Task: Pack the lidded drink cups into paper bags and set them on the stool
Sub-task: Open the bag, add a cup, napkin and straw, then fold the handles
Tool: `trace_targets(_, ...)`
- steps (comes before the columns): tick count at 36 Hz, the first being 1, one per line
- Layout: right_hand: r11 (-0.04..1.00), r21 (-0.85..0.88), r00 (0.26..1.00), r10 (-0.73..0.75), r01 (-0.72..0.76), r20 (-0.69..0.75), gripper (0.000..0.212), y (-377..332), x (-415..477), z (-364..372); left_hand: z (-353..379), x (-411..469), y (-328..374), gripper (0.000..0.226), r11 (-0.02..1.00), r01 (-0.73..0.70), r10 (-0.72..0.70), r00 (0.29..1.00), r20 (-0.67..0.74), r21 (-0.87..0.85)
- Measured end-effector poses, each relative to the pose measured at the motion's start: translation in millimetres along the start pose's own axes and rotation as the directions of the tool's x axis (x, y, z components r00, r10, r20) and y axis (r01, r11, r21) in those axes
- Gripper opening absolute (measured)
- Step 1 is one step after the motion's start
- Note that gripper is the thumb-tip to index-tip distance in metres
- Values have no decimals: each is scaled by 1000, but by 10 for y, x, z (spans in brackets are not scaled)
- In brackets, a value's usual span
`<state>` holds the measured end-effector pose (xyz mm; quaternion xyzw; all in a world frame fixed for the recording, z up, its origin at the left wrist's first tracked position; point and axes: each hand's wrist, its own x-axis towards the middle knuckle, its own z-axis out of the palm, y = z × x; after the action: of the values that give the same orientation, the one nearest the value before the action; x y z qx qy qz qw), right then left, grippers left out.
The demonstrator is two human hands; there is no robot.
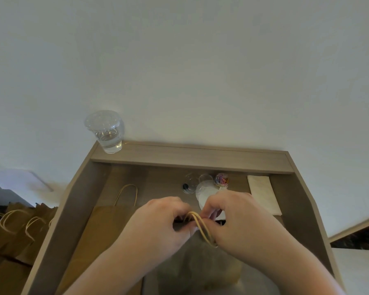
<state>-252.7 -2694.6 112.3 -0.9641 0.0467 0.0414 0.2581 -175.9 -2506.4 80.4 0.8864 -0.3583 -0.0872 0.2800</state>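
- Between our two hands, low in the head view, stands a brown paper bag [192,265]. Its mouth is pressed closed under our fingers, so we cannot tell whether a cup is inside.
- Our left hand [158,222] curls over the bag's top edge and pinches it. Our right hand [237,222] pinches the same edge from the other side, and the tan twisted-cord handles [202,227] loop up between them. We judge this gathers both handles so that one hand can lift the bag.
- Far beyond the grip and to its left, a clear plastic lidded cup part-filled with clear liquid [107,133] stands upright on the back ledge of the light wooden desk [200,158]. It is not yet packed.
- Just left of the grip a flat brown paper bag [107,231] lies on the desk with its handle pointing away, probably kept ready for that cup.
- Further left, past the desk's side wall, several packed-looking brown bags [15,231] stand crowded together; what bears them is hidden.
- Just beyond the grip lie clear plastic lids [205,188] and a small jar of coloured paper clips [222,179]. To the right of these lies a folded white napkin [262,192].
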Motion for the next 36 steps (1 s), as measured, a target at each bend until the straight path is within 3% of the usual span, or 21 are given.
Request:
trace_targets(14,999,37,1000,-3,4,-26,20,20,-77,2,21,-15,18,23,1000,-22,22,1000,-16,6)
trace_targets(19,1000,-2,1000,3,-3,27,15,25,-47,-29,28,-23,30,22,999,-34,34,999,-15,4)
trace_targets(23,999,-54,998,10,-6,64,17,27,22,-64,16,-12,16,30,998,-56,55,998,-19,-11)
trace_targets(28,994,-111,991,6,9,135,23,20,97,-99,29,-15,27,57,998,-56,56,998,2,11)
trace_targets(33,989,-147,972,8,27,233,13,-11,182,-108,1,-46,41,48,999,-45,45,999,-21,2)
trace_targets(36,985,-172,982,14,19,190,21,64,149,-103,-68,-113,14,31,998,-48,47,999,-26,-27)
